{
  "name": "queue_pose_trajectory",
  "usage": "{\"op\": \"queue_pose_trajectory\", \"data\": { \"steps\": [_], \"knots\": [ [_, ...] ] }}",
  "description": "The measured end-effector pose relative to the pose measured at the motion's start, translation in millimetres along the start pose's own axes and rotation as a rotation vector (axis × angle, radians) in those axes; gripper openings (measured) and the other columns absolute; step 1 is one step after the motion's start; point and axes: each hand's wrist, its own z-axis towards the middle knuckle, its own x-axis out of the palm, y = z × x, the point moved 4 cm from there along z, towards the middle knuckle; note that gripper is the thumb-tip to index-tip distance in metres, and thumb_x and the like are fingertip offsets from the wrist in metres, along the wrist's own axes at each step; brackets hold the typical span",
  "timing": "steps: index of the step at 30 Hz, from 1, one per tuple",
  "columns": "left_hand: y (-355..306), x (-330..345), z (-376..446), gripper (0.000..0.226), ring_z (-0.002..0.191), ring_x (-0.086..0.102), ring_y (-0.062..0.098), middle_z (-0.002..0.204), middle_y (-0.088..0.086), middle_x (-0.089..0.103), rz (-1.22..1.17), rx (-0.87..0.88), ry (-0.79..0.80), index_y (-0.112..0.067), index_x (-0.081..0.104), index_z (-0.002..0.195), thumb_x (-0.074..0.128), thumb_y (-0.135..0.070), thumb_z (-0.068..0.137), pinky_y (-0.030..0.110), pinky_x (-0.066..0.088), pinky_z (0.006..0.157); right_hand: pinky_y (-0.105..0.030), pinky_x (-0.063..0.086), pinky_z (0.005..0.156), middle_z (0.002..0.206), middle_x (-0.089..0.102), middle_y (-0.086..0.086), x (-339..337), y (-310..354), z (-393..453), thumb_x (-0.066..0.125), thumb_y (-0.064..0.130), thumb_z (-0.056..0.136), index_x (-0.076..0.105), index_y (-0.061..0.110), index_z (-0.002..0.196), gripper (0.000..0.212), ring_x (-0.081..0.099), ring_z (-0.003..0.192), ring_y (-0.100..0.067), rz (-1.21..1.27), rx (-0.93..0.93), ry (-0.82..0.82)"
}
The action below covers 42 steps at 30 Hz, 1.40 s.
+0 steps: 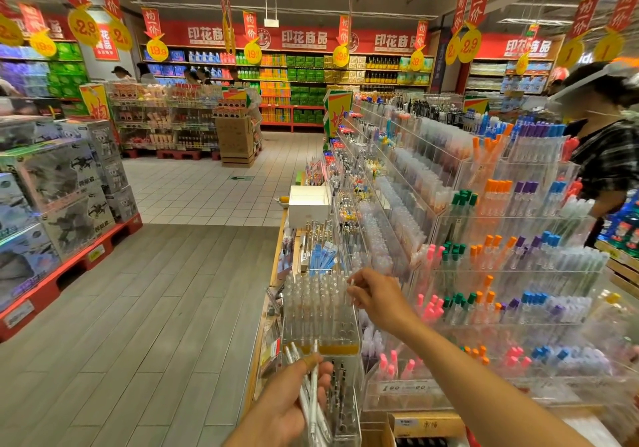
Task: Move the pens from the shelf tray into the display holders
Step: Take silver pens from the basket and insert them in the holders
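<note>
Your left hand [294, 401], at six o'clock in the view, keeps its grip curled round a bundle of white pens [313, 388], a ready stock so you need not go back for each one. Your right hand [375, 296], toward two o'clock from the left, pinches a single pen [351, 282] between fingertips at the right edge of the clear display holder [320, 311], probably to drop it upright among the pens already standing there. The tiered acrylic rack [501, 256] of coloured pens stands at three o'clock.
</note>
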Motion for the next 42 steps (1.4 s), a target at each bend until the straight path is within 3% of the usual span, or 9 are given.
{"op": "queue_pose_trajectory", "data": {
  "steps": [5, 8, 14, 20, 24, 27, 30, 36, 42],
  "knots": [
    [-1, 0, -1, 0.027, 0.048, 0.061, 0.019, 0.071, 0.017, 0.068, 0.018, 0.014, 0.007, 0.005, 0.077, 0.066, 0.069, -0.01, 0.087, 0.025, 0.051, 0.04, -0.032, 0.059, 0.072, 0.079, 0.066, 0.006, -8, 2, 3, 0.065, 0.022, 0.093, 0.064, 0.012, 0.107, 0.017, 0.068, 0.07, -0.01, -0.061, 0.037, 0.025],
    [-1, 4, -4, 0.017, 0.049, 0.061, 0.02, 0.072, 0.017, 0.069, 0.048, 0.003, 0.015, 0.005, 0.077, 0.071, 0.075, -0.011, 0.076, 0.027, 0.051, 0.041, -0.023, 0.054, 0.059, 0.08, 0.068, 0.001, -3, -9, -6, 0.068, 0.025, 0.091, 0.058, 0.015, 0.097, 0.016, 0.066, 0.063, -0.008, -0.085, 0.182, 0.16],
    [-3, 15, -8, 0.024, 0.051, 0.061, 0.019, 0.073, 0.016, 0.068, 0.093, 0.04, 0.074, 0.005, 0.078, 0.076, 0.08, -0.017, 0.066, 0.027, 0.05, 0.042, -0.02, 0.04, 0.052, 0.07, 0.061, 0.003, 22, -6, -43, 0.063, 0.029, 0.095, 0.066, 0.01, 0.094, 0.019, 0.048, 0.054, -0.006, 0.357, 0.195, 0.574],
    [2, 21, -7, 0.031, 0.05, 0.061, 0.018, 0.071, 0.016, 0.068, 0.088, 0.053, 0.104, 0.007, 0.077, 0.077, 0.08, -0.024, 0.073, 0.026, 0.052, 0.044, -0.019, 0.036, 0.056, 0.071, 0.06, 0.003, 33, 3, -57, 0.062, 0.025, 0.095, 0.063, 0.009, 0.091, 0.017, 0.046, 0.059, -0.008, 0.627, 0.218, 0.644],
    [7, 19, -8, 0.027, 0.043, 0.057, 0.02, 0.066, 0.017, 0.064, -0.035, -0.016, 0.097, 0.005, 0.072, 0.091, 0.069, -0.021, 0.089, 0.024, 0.048, 0.037, -0.025, 0.049, 0.062, 0.084, 0.065, -0.007, 4, -4, -46, 0.055, 0.018, 0.097, 0.058, -0.001, 0.099, 0.019, 0.059, 0.069, -0.016, 0.852, 0.278, 0.387],
    [15, 14, -8, 0.023, 0.037, 0.055, 0.021, 0.059, 0.017, 0.06, -0.117, -0.074, 0.06, 0.003, 0.063, 0.08, 0.062, -0.015, 0.095, 0.022, 0.045, 0.034, -0.03, 0.054, 0.062, 0.084, 0.063, -0.017, -31, -12, -30, 0.046, 0.016, 0.101, 0.054, -0.001, 0.101, 0.019, 0.063, 0.067, -0.022, 0.758, 0.214, 0.021],
    [21, 11, -9, 0.026, 0.035, 0.052, 0.022, 0.054, 0.016, 0.056, -0.158, -0.089, 0.035, 0.002, 0.059, 0.072, 0.059, -0.009, 0.095, 0.022, 0.043, 0.034, -0.035, 0.057, 0.067, 0.08, 0.064, -0.013, -53, -13, -24, 0.045, 0.015, 0.101, 0.053, 0.002, 0.097, 0.016, 0.066, 0.069, -0.024, 0.615, 0.069, -0.175],
    [26, 16, -10, 0.015, 0.042, 0.058, 0.026, 0.057, 0.017, 0.057, -0.168, -0.053, 0.029, 0.007, 0.06, 0.083, 0.056, 0.0, 0.095, 0.028, 0.047, 0.039, -0.037, 0.057, 0.072, 0.08, 0.066, -0.005, -28, -8, -23, 0.043, 0.02, 0.102, 0.05, 0.018, 0.092, 0.012, 0.066, 0.072, -0.016, 0.182, -0.041, -0.085],
    [21, 13, -10, 0.014, 0.048, 0.061, 0.026, 0.074, 0.024, 0.071, -0.135, 0.014, 0.052, 0.008, 0.055, 0.107, 0.047, 0.008, 0.096, 0.03, 0.051, 0.043, -0.039, 0.054, 0.069, 0.077, 0.065, 0.0, -28, 6, -17, 0.043, 0.023, 0.103, 0.043, 0.027, 0.086, 0.018, 0.064, 0.073, -0.018, -0.033, -0.117, -0.08]
  ]
}}
